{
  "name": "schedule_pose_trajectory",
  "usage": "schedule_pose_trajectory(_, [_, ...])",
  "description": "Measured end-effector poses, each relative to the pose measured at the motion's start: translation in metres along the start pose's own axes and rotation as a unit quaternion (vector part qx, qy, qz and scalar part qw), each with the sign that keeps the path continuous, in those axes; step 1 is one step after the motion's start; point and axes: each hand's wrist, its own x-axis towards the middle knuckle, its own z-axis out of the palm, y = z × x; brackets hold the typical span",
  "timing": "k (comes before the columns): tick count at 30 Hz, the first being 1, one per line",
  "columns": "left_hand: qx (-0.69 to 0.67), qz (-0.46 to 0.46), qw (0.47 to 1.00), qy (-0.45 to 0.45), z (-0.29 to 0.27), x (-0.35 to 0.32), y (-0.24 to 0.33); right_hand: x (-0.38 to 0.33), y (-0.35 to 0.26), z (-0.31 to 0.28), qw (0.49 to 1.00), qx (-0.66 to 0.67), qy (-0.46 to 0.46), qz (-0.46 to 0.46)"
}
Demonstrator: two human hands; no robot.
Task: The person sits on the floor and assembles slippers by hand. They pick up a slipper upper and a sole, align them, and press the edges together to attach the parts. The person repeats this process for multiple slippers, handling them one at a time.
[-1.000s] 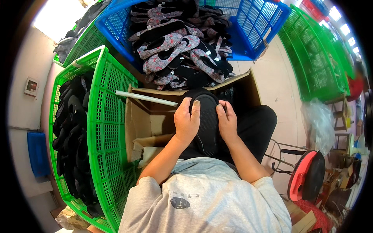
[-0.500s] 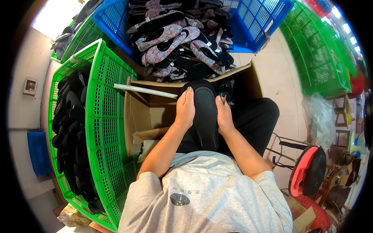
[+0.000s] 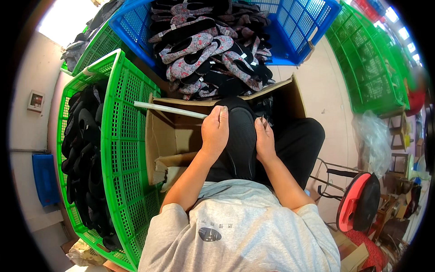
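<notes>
A black slipper-like shoe (image 3: 241,136) is between my hands, its ribbed sole facing up and its wide end pointing away from me. My left hand (image 3: 215,132) grips its left edge, thumb laid along the side. On the opposite edge, my right hand (image 3: 265,139) is closed with the thumb up; its other fingers are hidden underneath. A white rod (image 3: 170,109) runs leftward from beside my left hand; whether they touch is unclear. Below the shoe is an open cardboard box (image 3: 159,136), partly covered by my hands and black-trousered legs.
A blue crate (image 3: 299,27) beyond the box holds many floral slippers (image 3: 195,47). To the left, a green crate (image 3: 124,158) is full of black shoes (image 3: 86,149). More green crates (image 3: 362,63) stand at far right. A red and black round seat (image 3: 358,201) is at right, near clear plastic (image 3: 374,140).
My left hand has shifted slightly and rolled over the shoe's edge, showing more of its back. The shoe and right hand have moved a little toward me.
</notes>
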Motion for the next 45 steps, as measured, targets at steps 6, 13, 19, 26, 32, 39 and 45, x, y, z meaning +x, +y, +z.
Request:
schedule_pose_trajectory(6, [0.097,0.147,0.983,0.053,-0.006,0.002,0.030,-0.006,-0.015,0.002,0.982,-0.153,-0.083,-0.072])
schedule_pose_trajectory(13, [-0.047,0.010,0.992,-0.113,-0.015,0.001,0.043,-0.011,-0.051,0.018,0.955,-0.251,-0.105,-0.120])
schedule_pose_trajectory(19, [-0.217,-0.088,0.954,-0.190,-0.013,0.001,0.033,-0.014,-0.042,0.019,0.975,-0.161,-0.113,-0.104])
schedule_pose_trajectory(26, [-0.193,-0.036,0.981,-0.009,0.003,-0.007,0.027,-0.007,-0.035,0.009,0.989,-0.127,-0.062,-0.051])
schedule_pose_trajectory(32, [-0.021,0.039,0.999,0.027,0.019,-0.041,0.009,0.009,-0.054,0.010,1.000,-0.002,0.020,-0.016])
schedule_pose_trajectory(39, [-0.036,-0.029,0.999,-0.009,0.019,-0.032,-0.002,0.017,-0.028,0.001,0.998,-0.020,0.064,-0.011])
schedule_pose_trajectory(45, [-0.069,-0.085,0.994,0.016,0.023,-0.025,-0.010,0.003,-0.007,-0.004,0.973,-0.213,0.029,-0.086])
